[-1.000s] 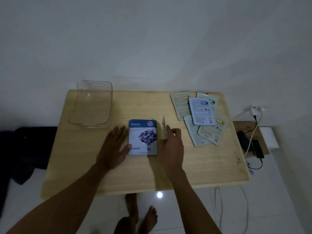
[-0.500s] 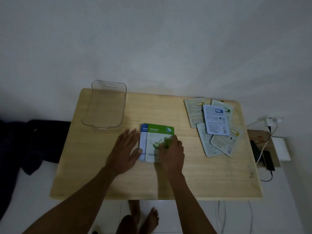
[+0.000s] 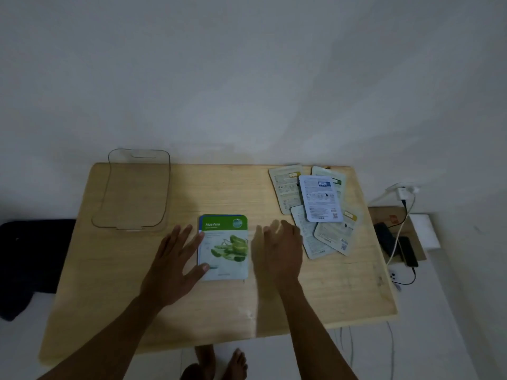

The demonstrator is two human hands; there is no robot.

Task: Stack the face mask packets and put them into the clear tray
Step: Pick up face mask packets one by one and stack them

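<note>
A green Aloe Vera mask packet lies face up at the table's middle, on top of a blue packet whose edge shows along its top and left. My left hand rests flat at the stack's left edge, fingertips touching it. To the right of the stack my right hand hovers open and holds nothing. Several packets lie face down in a loose overlapping pile at the back right. The clear tray stands at the back left with nothing in it.
The wooden table stands against a white wall. A dark cloth lies on the floor at left. At right a charger, cables and a dark phone sit on a low stand. My bare feet show under the front edge.
My right hand laid the green Aloe Vera packet onto the blue packet, let go and drew away to the right. My left hand stayed at the stack's left edge, squaring it.
</note>
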